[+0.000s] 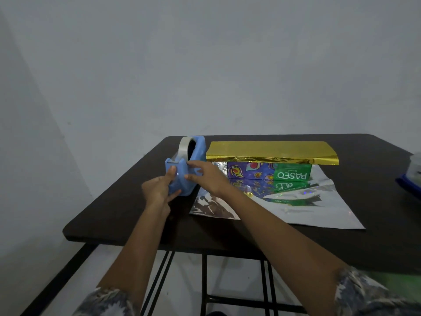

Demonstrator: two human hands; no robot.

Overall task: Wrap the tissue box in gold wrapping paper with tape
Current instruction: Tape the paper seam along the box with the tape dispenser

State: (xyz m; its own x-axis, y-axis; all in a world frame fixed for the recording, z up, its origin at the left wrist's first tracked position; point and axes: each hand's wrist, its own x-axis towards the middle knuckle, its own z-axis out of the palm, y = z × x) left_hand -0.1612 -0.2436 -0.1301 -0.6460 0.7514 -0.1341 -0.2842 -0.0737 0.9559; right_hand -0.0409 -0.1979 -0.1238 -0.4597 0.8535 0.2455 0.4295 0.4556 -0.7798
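Blue tape dispenser (182, 184) at left of dark table (114, 213), gripped by left hand (157, 190). Right hand (209, 179) touching its side, fingers straight. Tissue box (268, 173) on silver side of wrapping paper (307, 208), gold flap over top.

The dispenser (184, 179) at the counter's left edge is smooth blue plastic, not very shiny. The tape (185, 145) on it is clear and glossy. The paper (268, 149) is thin foil: bright shiny gold on the side folded over the box (250, 171), and silver like a mirror where it lies flat. The box looks like printed card, a bit glossy. The counter (127, 222) is dark, smooth and matt. Its legs (204, 281) look like black metal. The sleeves (369, 295) are patterned cloth.
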